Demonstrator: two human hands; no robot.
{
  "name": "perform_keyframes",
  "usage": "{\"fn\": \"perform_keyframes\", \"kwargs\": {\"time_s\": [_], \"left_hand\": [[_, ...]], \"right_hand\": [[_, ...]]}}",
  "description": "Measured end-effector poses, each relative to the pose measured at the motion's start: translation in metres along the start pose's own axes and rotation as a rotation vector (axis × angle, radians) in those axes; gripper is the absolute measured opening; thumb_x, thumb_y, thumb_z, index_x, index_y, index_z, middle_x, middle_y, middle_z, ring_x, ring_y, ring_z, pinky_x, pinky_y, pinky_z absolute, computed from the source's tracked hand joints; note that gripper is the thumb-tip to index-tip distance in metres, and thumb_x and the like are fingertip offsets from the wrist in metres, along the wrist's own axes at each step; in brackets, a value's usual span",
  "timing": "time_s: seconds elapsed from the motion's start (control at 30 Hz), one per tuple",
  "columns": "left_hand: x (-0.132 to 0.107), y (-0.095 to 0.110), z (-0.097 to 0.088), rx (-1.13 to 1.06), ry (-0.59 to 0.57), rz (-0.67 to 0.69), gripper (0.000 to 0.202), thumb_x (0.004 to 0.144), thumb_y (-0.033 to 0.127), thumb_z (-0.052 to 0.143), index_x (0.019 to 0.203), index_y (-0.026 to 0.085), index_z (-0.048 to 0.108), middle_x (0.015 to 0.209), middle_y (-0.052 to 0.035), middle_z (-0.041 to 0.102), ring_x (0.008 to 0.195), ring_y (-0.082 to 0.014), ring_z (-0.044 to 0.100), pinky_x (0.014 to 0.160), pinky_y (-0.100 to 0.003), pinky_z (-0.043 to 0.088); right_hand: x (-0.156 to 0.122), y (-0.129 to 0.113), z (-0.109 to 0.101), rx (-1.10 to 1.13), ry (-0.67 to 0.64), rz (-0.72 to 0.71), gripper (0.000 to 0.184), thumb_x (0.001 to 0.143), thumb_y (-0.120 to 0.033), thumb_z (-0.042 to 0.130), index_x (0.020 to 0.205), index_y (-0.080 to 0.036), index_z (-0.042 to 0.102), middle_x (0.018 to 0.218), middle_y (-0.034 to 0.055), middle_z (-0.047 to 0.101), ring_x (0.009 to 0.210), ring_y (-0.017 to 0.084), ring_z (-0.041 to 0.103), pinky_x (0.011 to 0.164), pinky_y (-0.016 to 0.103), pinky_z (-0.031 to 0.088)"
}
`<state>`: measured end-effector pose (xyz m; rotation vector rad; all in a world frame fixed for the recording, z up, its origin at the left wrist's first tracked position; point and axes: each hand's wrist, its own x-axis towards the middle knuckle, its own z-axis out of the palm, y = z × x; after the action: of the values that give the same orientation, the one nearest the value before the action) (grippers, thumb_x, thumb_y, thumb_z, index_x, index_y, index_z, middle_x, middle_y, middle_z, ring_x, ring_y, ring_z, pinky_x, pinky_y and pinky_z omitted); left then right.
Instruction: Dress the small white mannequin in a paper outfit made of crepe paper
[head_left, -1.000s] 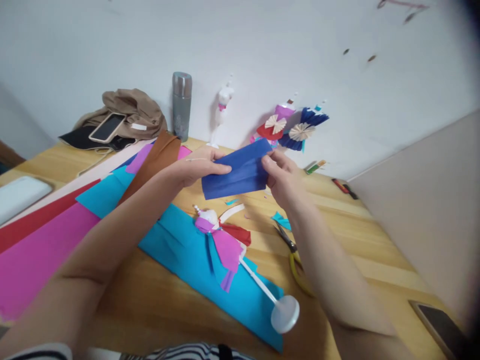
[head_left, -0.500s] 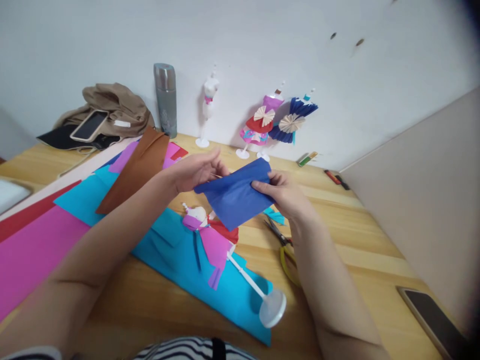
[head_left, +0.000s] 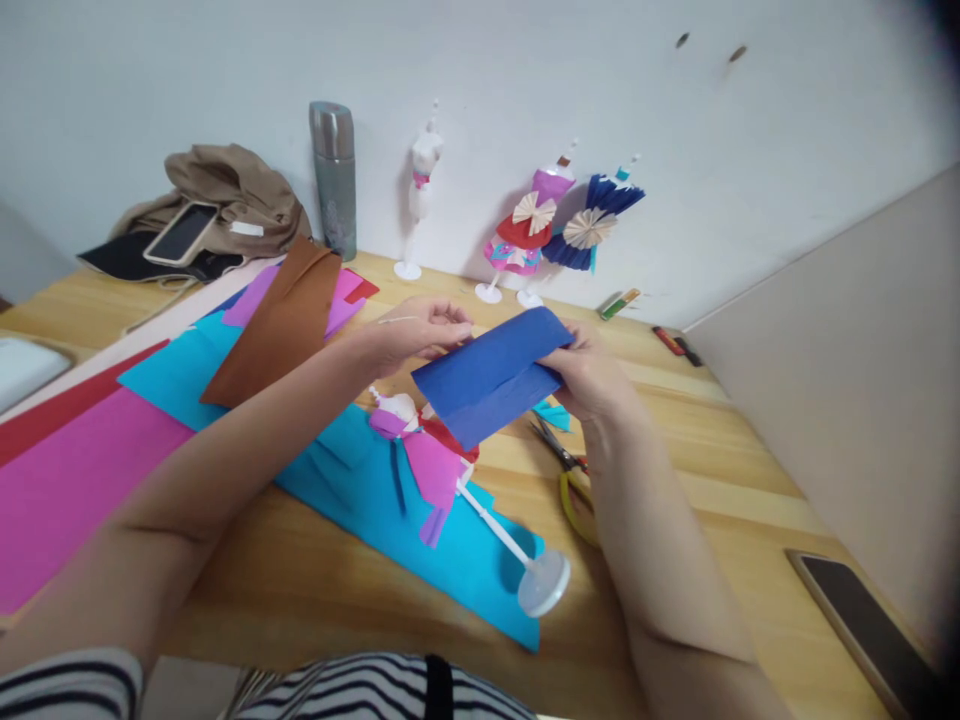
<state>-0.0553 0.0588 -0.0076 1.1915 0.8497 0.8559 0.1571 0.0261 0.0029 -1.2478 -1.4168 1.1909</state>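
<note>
- Folded dark blue paper [head_left: 491, 375], creased lengthwise, up in the air over the table's [head_left: 750, 480] middle, just above the doll [head_left: 427, 465].
- Left hand [head_left: 409, 335] pinching its upper edge, fingers together; right hand [head_left: 592, 380] clamped on its right end, fingertips hidden behind.
- Scissors [head_left: 574, 480] half covered by the right forearm.
- Higher and flatter than a moment ago.

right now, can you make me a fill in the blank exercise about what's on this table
1. The folded paper held between the left hand and the right hand is ____.
2. The scissors lying on the table have ____ handles.
3. The dressed mannequin on the cyan paper is ____ on its side, not standing.

Missing words: blue; yellow; lying
</note>
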Motion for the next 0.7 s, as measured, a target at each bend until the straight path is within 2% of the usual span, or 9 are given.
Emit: {"fn": "perform_keyframes", "kwargs": {"time_s": [0.07, 0.13, 0.2, 0.23, 0.3, 0.37, 0.47, 0.6, 0.7], "left_hand": [[-0.003, 0.001, 0.006, 0.117, 0.043, 0.091, 0.013, 0.083, 0.022, 0.075, 0.094, 0.017, 0.07, 0.101, -0.0074, 0.075, 0.095, -0.0196, 0.069, 0.087, -0.03, 0.051], [-0.008, 0.001, 0.012, 0.179, -0.092, 0.178, 0.025, 0.082, 0.028, 0.077, 0.105, 0.021, 0.073, 0.115, -0.0059, 0.074, 0.109, -0.0246, 0.068, 0.091, -0.031, 0.052], [-0.014, 0.0, 0.017, 0.237, -0.237, 0.224, 0.042, 0.078, 0.031, 0.081, 0.118, 0.024, 0.072, 0.12, -0.0048, 0.074, 0.111, -0.028, 0.068, 0.088, -0.031, 0.054], [-0.016, 0.0, 0.02, 0.27, -0.262, 0.239, 0.05, 0.076, 0.03, 0.082, 0.124, 0.025, 0.07, 0.121, -0.0052, 0.074, 0.109, -0.0285, 0.069, 0.086, -0.031, 0.055], [-0.019, 0.001, 0.022, 0.306, -0.219, 0.25, 0.054, 0.075, 0.024, 0.081, 0.127, 0.022, 0.068, 0.118, -0.0063, 0.074, 0.107, -0.0274, 0.069, 0.085, -0.03, 0.054], [-0.019, 0.002, 0.022, 0.242, -0.151, 0.201, 0.04, 0.078, 0.02, 0.075, 0.117, 0.019, 0.071, 0.109, -0.0062, 0.075, 0.101, -0.0248, 0.07, 0.083, -0.03, 0.054], [-0.014, 0.003, 0.017, 0.017, -0.131, 0.011, 0.018, 0.085, 0.023, 0.068, 0.1, 0.015, 0.075, 0.092, -0.0076, 0.076, 0.086, -0.0233, 0.072, 0.08, -0.033, 0.056], [-0.003, 0.004, 0.004, -0.175, -0.093, -0.078, 0.012, 0.086, 0.019, 0.067, 0.091, 0.012, 0.075, 0.084, -0.0098, 0.077, 0.083, -0.0242, 0.074, 0.085, -0.038, 0.058], [0.003, 0.005, -0.008, -0.191, -0.056, -0.131, 0.008, 0.086, 0.017, 0.069, 0.088, 0.012, 0.074, 0.08, -0.0098, 0.077, 0.075, -0.0231, 0.073, 0.077, -0.037, 0.059]], "right_hand": [[-0.001, 0.0, 0.003, 0.03, 0.03, -0.001, 0.027, 0.053, -0.039, 0.085, 0.067, -0.025, 0.067, 0.062, 0.0004, 0.069, 0.056, 0.019, 0.062, 0.061, 0.035, 0.054], [-0.003, -0.001, 0.008, 0.067, 0.027, -0.001, 0.025, 0.055, -0.038, 0.085, 0.068, -0.025, 0.067, 0.065, 0.001, 0.07, 0.058, 0.019, 0.063, 0.063, 0.035, 0.053], [-0.007, -0.002, 0.013, 0.098, -0.007, -0.002, 0.025, 0.057, -0.038, 0.084, 0.07, -0.024, 0.068, 0.068, 0.0013, 0.071, 0.06, 0.02, 0.064, 0.063, 0.035, 0.053], [-0.01, -0.003, 0.016, 0.109, -0.023, -0.002, 0.024, 0.057, -0.038, 0.084, 0.071, -0.024, 0.069, 0.069, 0.0012, 0.072, 0.06, 0.019, 0.065, 0.063, 0.035, 0.053], [-0.013, -0.005, 0.018, 0.117, -0.041, -0.001, 0.024, 0.059, -0.039, 0.085, 0.072, -0.024, 0.07, 0.071, 0.0011, 0.073, 0.061, 0.018, 0.065, 0.062, 0.033, 0.052], [-0.016, -0.007, 0.016, 0.095, -0.039, -0.004, 0.025, 0.062, -0.041, 0.085, 0.074, -0.025, 0.071, 0.073, 0.0014, 0.074, 0.062, 0.019, 0.065, 0.062, 0.033, 0.053], [-0.015, -0.009, 0.008, 0.044, -0.004, 0.0, 0.028, 0.063, -0.045, 0.086, 0.077, -0.025, 0.073, 0.07, 0.0025, 0.073, 0.063, 0.021, 0.067, 0.063, 0.036, 0.055], [-0.009, -0.009, -0.003, 0.063, 0.017, -0.016, 0.027, 0.059, -0.041, 0.089, 0.077, -0.026, 0.075, 0.068, 0.0012, 0.074, 0.061, 0.021, 0.068, 0.066, 0.038, 0.058], [-0.005, -0.008, -0.007, 0.098, 0.048, -0.05, 0.025, 0.056, -0.036, 0.09, 0.073, -0.026, 0.076, 0.067, -0.0019, 0.074, 0.056, 0.016, 0.064, 0.064, 0.034, 0.057]]}}
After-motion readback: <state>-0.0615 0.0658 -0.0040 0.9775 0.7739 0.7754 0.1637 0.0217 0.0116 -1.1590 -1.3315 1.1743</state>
